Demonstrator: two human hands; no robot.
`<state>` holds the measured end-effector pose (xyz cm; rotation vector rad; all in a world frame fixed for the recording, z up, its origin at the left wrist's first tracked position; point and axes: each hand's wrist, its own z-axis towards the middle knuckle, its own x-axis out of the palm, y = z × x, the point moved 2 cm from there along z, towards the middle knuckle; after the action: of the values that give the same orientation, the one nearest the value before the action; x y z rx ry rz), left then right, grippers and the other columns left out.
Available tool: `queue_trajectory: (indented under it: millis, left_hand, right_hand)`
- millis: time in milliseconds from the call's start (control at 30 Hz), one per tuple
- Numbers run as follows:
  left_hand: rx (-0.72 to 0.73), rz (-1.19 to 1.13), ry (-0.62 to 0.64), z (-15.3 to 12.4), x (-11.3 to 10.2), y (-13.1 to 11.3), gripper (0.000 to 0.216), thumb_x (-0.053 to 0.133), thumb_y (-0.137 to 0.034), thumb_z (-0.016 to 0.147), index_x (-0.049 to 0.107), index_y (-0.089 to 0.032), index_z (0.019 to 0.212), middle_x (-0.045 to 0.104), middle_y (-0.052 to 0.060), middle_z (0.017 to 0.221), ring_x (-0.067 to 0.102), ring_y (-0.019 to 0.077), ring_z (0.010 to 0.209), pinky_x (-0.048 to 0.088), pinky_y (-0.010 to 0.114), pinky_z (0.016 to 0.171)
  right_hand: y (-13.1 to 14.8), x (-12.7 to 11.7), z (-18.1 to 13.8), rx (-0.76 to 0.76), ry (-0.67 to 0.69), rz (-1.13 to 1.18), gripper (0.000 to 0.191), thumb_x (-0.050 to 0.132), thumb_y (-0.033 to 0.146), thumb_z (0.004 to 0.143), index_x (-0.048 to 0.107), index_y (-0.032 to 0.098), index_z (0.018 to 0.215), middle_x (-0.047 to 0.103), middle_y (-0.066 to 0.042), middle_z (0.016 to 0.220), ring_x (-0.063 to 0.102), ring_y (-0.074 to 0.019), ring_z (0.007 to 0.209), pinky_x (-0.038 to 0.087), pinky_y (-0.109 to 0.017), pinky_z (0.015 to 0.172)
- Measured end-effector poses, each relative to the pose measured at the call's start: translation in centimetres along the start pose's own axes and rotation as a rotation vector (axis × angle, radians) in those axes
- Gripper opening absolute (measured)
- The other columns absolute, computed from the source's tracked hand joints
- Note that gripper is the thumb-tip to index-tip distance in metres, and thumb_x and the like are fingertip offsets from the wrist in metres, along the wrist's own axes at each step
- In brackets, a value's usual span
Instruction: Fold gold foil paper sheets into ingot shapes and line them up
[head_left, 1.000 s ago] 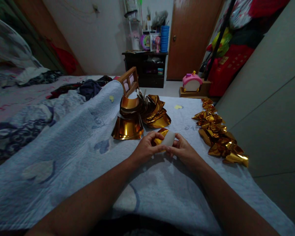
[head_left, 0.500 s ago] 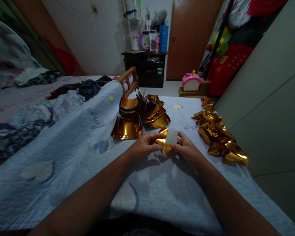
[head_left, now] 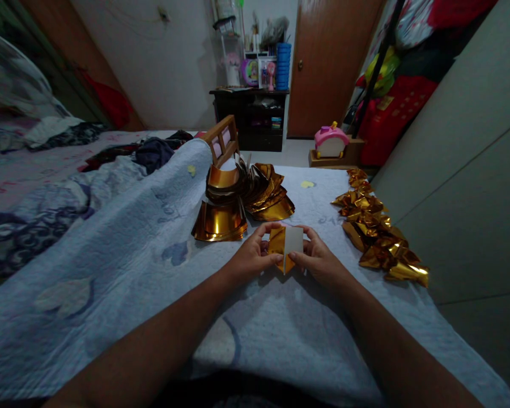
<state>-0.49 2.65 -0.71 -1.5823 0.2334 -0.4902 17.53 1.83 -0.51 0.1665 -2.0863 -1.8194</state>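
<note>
Between my two hands is a partly folded sheet of gold foil paper (head_left: 276,243), gold on its left side and pale on its right, with a point toward me. My left hand (head_left: 255,252) grips its left edge, thumb on the front face. My right hand (head_left: 317,255) pinches the right edge, thumb near the middle seam. Beyond my left hand lie stacks of gold foil sheets (head_left: 221,221), fanned and curled. To the right, a row of folded gold foil pieces (head_left: 369,226) runs along the edge of the cloth.
A pale blue quilted cover (head_left: 153,317) lies under everything and rises on the left. A small wooden frame (head_left: 221,139) stands behind the foil stacks. A pale panel (head_left: 471,170) borders the right side. A pink toy (head_left: 331,140) sits beyond the far edge.
The left part of the foil paper now lies flatter and squarer, with its point nearer me. My left fingers have shifted from across its front to its upper left edge.
</note>
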Motion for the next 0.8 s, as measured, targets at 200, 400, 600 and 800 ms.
queue_trajectory:
  millis: [200,400,600,800]
  left_hand:
    - [0.017,0.092,-0.119,-0.4,0.6,-0.5,0.074,0.083,-0.019,0.071,0.037,-0.03,0.127,0.049,0.007,0.129,0.07,0.0166,0.091,0.059,0.029,0.074]
    - [-0.124,0.166,-0.178,-0.4,0.7,0.5,0.053,0.072,-0.021,0.077,0.036,-0.025,0.116,0.052,0.005,0.116,0.063,0.0084,0.065,0.05,0.02,0.052]
    - [-0.017,0.466,-0.213,-0.6,0.8,0.2,0.048,0.069,-0.016,0.075,0.04,-0.024,0.113,0.059,0.002,0.104,0.066,0.0171,0.084,0.054,0.029,0.07]
    - [0.025,0.938,-0.2,-1.0,1.5,-0.3,0.046,0.064,-0.017,0.082,0.042,-0.023,0.121,0.062,0.01,0.117,0.063,0.029,0.108,0.05,0.047,0.096]
  right_hand:
    - [-0.2,-0.2,0.1,0.004,-0.085,-0.193,0.063,0.071,0.028,0.072,0.038,0.024,0.125,0.07,-0.003,0.092,0.069,-0.0212,0.076,0.052,-0.031,0.063]
    - [-0.5,-1.1,0.3,-0.052,-0.195,-0.514,0.053,0.065,0.027,0.077,0.045,0.02,0.126,0.05,0.009,0.064,0.051,-0.0142,0.057,0.036,-0.026,0.053]
    - [0.1,-1.1,0.1,-0.073,-0.229,-0.736,0.041,0.059,0.024,0.082,0.053,0.019,0.122,0.059,0.004,0.07,0.057,-0.0167,0.062,0.039,-0.03,0.06]
    - [0.1,-0.6,0.1,-0.093,-0.21,-0.931,0.036,0.059,0.02,0.083,0.059,0.017,0.118,0.063,0.0,0.075,0.058,-0.0184,0.068,0.039,-0.031,0.065]
